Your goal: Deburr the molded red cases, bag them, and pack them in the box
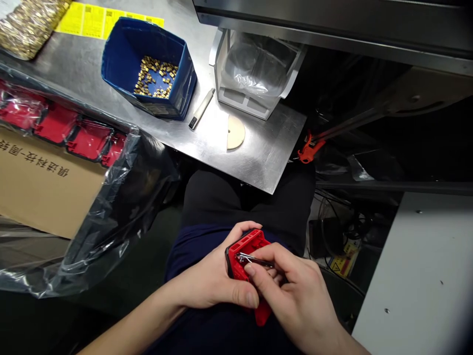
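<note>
Head view, low in the frame over my lap: my left hand [214, 281] is curling closed around a red plastic housing [248, 256], thumb pressing its near side. My right hand [291, 291] is pinching a small metal tool [253, 260], fingers closed on it, its tip touching the housing's top face. Farther up, a steel table [258, 153] is carrying a blue bin [118, 54] of small brass parts [155, 76], a cream half-disc [235, 132] and a white frame [236, 98]. At left, red housings [74, 130] are lying bagged on a cardboard box [44, 192].
</note>
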Motion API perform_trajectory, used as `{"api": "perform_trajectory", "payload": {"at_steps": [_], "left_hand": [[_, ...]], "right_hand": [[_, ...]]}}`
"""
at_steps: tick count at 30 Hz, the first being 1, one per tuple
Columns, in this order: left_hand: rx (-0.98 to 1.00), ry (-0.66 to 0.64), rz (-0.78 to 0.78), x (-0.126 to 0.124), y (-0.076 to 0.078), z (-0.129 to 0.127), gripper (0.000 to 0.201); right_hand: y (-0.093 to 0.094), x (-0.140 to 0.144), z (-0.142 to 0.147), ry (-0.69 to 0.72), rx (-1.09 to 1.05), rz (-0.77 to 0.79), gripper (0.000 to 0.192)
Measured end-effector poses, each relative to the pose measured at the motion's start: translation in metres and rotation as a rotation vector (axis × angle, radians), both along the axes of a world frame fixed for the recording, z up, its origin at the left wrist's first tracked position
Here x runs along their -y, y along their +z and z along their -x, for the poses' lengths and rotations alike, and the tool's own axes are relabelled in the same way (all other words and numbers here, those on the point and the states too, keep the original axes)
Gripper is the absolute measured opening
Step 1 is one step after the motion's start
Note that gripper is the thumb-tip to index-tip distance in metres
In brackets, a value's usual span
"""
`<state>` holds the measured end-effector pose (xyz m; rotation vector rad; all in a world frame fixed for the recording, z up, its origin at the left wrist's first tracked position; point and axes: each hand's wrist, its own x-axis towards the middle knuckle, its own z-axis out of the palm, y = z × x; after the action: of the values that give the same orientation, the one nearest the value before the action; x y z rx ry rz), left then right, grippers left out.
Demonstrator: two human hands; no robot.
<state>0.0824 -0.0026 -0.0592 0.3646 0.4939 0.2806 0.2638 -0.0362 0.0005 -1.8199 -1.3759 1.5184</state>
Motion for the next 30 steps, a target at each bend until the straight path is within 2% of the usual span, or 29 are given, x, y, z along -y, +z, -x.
{"api": "perform_trajectory", "payload": {"at_steps": [7,12,22,30], "left_hand": [[0.021,0.023,0.017,-0.002,0.001,-0.001,0.098],[0.026,0.035,0.028,-0.002,0.000,-0.002,0.099],[-0.002,0.018,0.004,0.000,0.002,-0.001,0.098],[-0.046,-0.016,-0.014,0.000,0.004,-0.001,0.101]], "right_hand": [[-0.001,-0.002,-0.007,-0.090,0.052,-0.018,0.006],[0.003,-0.008,-0.007,-0.033,0.079,0.023,0.005],[0.007,-0.012,0.001,0.018,-0.069,0.258,0.004],[0.000,-0.001,0.003,-0.042,-0.213,0.251,0.013]]}}
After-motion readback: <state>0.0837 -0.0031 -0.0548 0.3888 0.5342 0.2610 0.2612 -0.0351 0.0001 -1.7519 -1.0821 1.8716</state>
